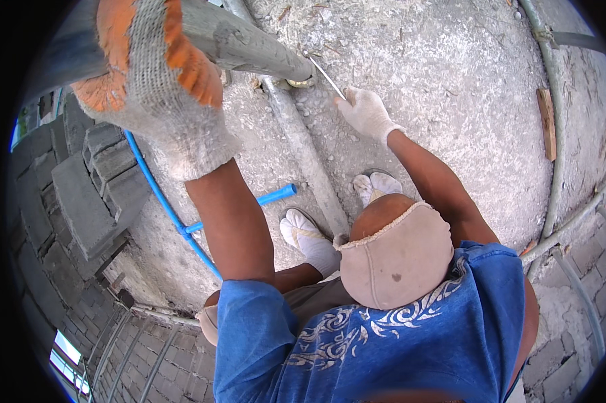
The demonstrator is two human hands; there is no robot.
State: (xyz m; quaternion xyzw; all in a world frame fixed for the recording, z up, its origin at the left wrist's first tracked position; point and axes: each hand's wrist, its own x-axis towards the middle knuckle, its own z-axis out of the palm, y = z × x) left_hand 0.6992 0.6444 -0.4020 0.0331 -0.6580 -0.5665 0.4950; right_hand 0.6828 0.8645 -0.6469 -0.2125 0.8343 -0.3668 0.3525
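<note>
My left hand (156, 87), in a knitted glove with an orange coating, is raised at the upper left and closed around a thick grey pole (252, 48). The pole slants down toward the upper middle, where its end sits near the concrete ground. My right hand (368, 114), in a pale knitted glove, is low over the ground and pinches a thin whitish rod (328, 78). The rod's far tip comes close to the pole's lower end; whether they touch I cannot tell. A second grey pipe (303, 144) lies on the ground between my feet.
A blue plastic pipe (160, 191) with a side branch runs along the left. Concrete blocks (81, 195) are stacked beyond it. At the right are a wooden piece (547, 124) and a long metal pipe (556, 174). My sandalled feet (377, 185) stand close by.
</note>
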